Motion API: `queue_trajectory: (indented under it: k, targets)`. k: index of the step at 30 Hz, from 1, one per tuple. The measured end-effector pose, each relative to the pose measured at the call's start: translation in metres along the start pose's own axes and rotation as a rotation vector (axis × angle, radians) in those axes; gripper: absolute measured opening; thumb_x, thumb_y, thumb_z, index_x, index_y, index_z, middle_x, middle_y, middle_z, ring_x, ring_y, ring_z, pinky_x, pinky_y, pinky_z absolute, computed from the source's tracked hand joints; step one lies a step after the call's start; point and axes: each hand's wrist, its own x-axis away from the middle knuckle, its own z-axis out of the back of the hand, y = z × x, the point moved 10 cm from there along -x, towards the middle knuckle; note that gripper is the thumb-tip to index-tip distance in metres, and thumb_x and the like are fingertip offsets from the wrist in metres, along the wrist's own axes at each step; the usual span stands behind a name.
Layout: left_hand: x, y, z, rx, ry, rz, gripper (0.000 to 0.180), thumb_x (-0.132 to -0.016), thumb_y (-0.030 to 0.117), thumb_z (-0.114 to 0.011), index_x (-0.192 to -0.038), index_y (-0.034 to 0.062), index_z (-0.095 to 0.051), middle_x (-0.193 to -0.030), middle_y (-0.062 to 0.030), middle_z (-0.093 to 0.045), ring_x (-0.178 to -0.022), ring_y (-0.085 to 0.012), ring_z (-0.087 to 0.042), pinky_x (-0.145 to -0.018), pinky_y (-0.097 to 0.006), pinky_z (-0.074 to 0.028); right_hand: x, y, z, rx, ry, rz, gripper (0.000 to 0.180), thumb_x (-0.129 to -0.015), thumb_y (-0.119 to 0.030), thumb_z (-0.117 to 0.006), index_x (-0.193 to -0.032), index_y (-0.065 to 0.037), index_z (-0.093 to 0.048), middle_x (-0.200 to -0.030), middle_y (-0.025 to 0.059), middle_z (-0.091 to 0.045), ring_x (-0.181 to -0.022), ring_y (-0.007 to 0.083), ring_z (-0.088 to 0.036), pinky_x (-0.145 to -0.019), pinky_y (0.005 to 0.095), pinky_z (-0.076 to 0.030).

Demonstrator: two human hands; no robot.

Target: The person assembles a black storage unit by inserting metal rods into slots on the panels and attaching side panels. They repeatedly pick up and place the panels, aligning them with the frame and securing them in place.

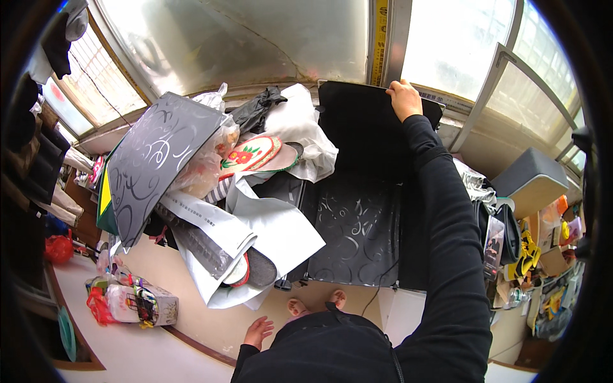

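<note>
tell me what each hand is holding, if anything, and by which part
The right hand holds the black panel by its top edge; the left hand holds nothing.

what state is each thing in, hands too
Black panel, raised, edge gripped
Right hand, closed over that edge
Left hand, fingers parted, empty
Patterned black box, open
Grey patterned panel, tilted
White sheet, partly unfolded, draped
Flowered insole, flower side up
Dark sole, sticking partly out of the sheet
</note>
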Motion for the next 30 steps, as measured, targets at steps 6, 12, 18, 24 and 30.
queue_trajectory:
  k: [6,12,18,24,30]
  targets:
    - [0.000,0.003,-0.004,-0.018,0.002,-0.005,0.044,-0.095,0.024,-0.048,-0.131,0.0016,-0.039,-0.116,-0.0151,-0.057,-0.102,-0.0215,-0.058,-0.084,-0.033,-0.047,0.002,-0.001,-0.001,0.018,-0.004,-0.017,0.017,-0.084,-0.023,-0.059,-0.083,-0.006,-0.061,-0.085,0.0134,-0.057,-0.080,0.0333,-0.061,-0.070,0.0415,-0.050]
    - [0.000,0.002,-0.004,-0.030,0.013,0.003,0.044,-0.095,0.024,-0.048,-0.132,0.0012,-0.039,-0.118,-0.0156,-0.056,-0.103,-0.0214,-0.057,-0.085,-0.032,-0.046,0.003,-0.003,0.001,0.062,-0.038,-0.041,0.017,-0.086,-0.025,-0.058,-0.086,-0.008,-0.061,-0.086,0.0127,-0.058,-0.080,0.0324,-0.062,-0.070,0.0410,-0.050]
    - [-0.002,0.001,-0.004,-0.004,-0.001,-0.003,0.043,-0.096,0.024,-0.047,-0.132,0.0008,-0.039,-0.117,-0.0154,-0.057,-0.103,-0.0216,-0.057,-0.085,-0.032,-0.046,0.004,-0.003,0.002,0.055,-0.040,-0.053,0.017,-0.086,-0.024,-0.058,-0.086,-0.008,-0.061,-0.087,0.0125,-0.058,-0.081,0.0321,-0.062,-0.071,0.0408,-0.050]
    - [0.000,0.000,-0.003,-0.052,-0.007,0.011,0.043,-0.098,0.024,-0.042,-0.134,0.0023,-0.036,-0.122,-0.0160,-0.054,-0.106,-0.0225,-0.056,-0.086,-0.032,-0.047,0.004,-0.003,0.004,0.021,-0.030,-0.038,0.017,-0.085,-0.024,-0.058,-0.084,-0.007,-0.061,-0.087,0.0126,-0.058,-0.081,0.0332,-0.061,-0.071,0.0420,-0.049]
    - [0.003,-0.001,-0.001,-0.013,-0.007,-0.012,0.043,-0.096,0.023,-0.046,-0.132,0.0009,-0.039,-0.118,-0.0153,-0.057,-0.104,-0.0220,-0.057,-0.087,-0.032,-0.046,-0.006,-0.004,0.006,0.016,-0.026,-0.023,0.018,-0.085,-0.024,-0.059,-0.085,-0.007,-0.061,-0.086,0.0126,-0.058,-0.082,0.0323,-0.060,-0.074,0.0418,-0.049]
